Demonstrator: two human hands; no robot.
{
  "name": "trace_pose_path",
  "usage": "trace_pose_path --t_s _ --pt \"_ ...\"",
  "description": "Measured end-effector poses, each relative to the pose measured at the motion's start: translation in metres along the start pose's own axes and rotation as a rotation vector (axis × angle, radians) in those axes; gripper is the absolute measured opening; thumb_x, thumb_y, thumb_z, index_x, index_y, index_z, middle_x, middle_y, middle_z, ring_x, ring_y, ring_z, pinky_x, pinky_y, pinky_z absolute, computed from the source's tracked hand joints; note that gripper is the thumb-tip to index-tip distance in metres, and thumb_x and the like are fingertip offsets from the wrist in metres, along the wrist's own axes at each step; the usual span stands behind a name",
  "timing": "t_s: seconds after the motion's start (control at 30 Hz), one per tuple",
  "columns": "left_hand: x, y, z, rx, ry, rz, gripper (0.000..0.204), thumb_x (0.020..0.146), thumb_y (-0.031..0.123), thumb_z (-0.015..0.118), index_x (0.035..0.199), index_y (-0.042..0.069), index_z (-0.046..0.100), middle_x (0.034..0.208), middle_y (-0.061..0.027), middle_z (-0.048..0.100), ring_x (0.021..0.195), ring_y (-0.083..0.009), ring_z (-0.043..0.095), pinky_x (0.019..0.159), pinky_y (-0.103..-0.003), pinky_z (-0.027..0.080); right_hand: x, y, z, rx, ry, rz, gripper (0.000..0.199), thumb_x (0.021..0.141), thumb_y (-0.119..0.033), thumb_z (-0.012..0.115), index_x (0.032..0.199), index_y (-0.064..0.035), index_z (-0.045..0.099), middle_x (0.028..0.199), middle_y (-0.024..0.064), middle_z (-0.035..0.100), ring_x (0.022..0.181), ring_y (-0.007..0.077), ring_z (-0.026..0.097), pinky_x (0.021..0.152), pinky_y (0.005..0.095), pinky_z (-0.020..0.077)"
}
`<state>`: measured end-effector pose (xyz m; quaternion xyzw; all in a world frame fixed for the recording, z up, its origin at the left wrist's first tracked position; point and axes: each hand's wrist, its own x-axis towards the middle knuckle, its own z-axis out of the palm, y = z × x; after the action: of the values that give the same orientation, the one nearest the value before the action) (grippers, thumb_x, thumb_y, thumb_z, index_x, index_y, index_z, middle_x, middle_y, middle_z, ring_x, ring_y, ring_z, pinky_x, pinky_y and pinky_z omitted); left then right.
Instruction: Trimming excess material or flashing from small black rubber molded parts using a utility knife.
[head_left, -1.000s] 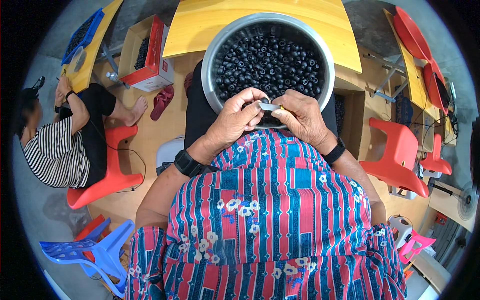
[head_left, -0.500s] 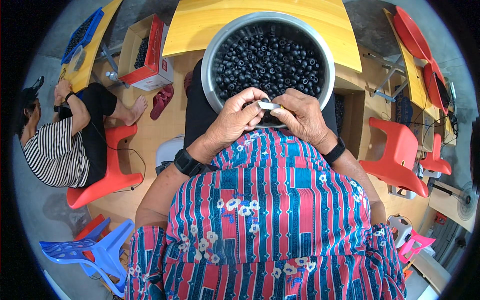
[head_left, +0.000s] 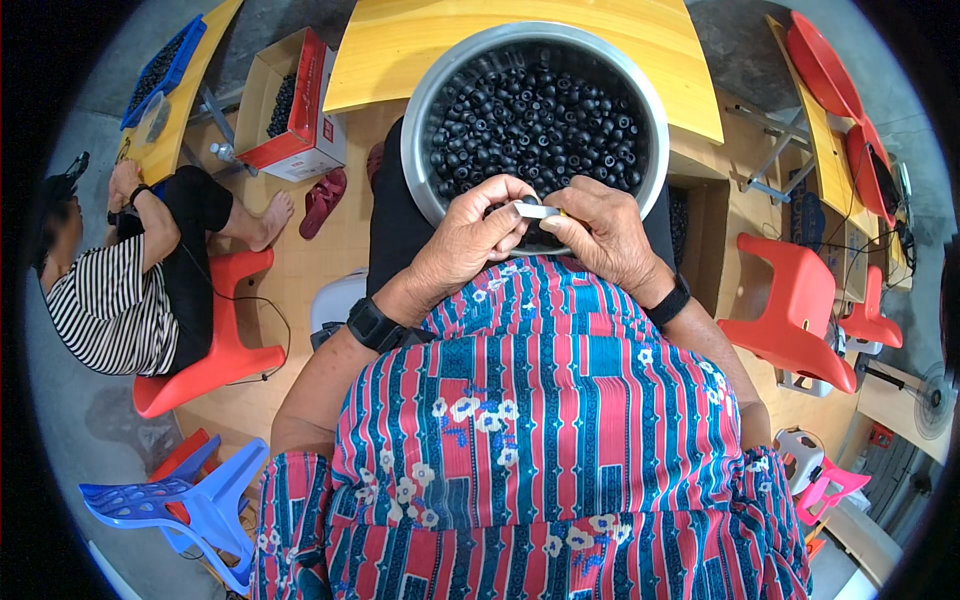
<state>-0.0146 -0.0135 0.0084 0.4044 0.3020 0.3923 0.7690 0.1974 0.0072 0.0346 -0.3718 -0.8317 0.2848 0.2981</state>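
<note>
Little has moved since the earlier frame: both hands stay at the near rim of the round steel basin point(head_left: 425, 110) of small black ring-shaped parts point(head_left: 540, 115). Left hand point(head_left: 465, 240), fingers curled, pinches one end of a small flat silver-grey piece point(head_left: 535, 210); right hand point(head_left: 605, 235) closes on the other end. Judged step: fitting or working the piece. Next move calls for steady two-handed alignment.

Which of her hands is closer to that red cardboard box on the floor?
Left. The left hand sits on the box's side of the metal bowl; the right hand lies farther from the red cardboard box.
</note>
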Motion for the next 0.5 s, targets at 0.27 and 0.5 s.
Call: trace_pose_path --t_s 0.27,0.5 --pt "-0.0008 -0.0001 0.0010 -0.003 0.010 -0.008 0.021 0.103 0.021 0.049 0.115 0.004 0.051 0.079 0.0017 0.049 0.061 -0.0027 0.040 0.050 -0.017 0.031 0.0008 -0.0015 -0.0008 0.011 -0.002 0.022 0.022 0.086 -0.028 0.068 0.090 -0.0069 0.068 0.075 0.0109 0.060 0.070 0.0314 0.062 0.062 0.0402 0.0487" --pt "0.0005 -0.0022 0.0012 -0.020 0.010 0.000 0.018 0.101 0.017 0.050 0.113 0.003 0.054 0.080 0.0029 0.050 0.060 -0.0006 0.039 0.049 -0.016 0.032 0.0004 -0.0015 -0.0012 0.012 0.000 0.018 0.021 0.086 -0.028 0.068 0.089 -0.0068 0.068 0.075 0.0109 0.060 0.070 0.0316 0.062 0.062 0.0402 0.0487"
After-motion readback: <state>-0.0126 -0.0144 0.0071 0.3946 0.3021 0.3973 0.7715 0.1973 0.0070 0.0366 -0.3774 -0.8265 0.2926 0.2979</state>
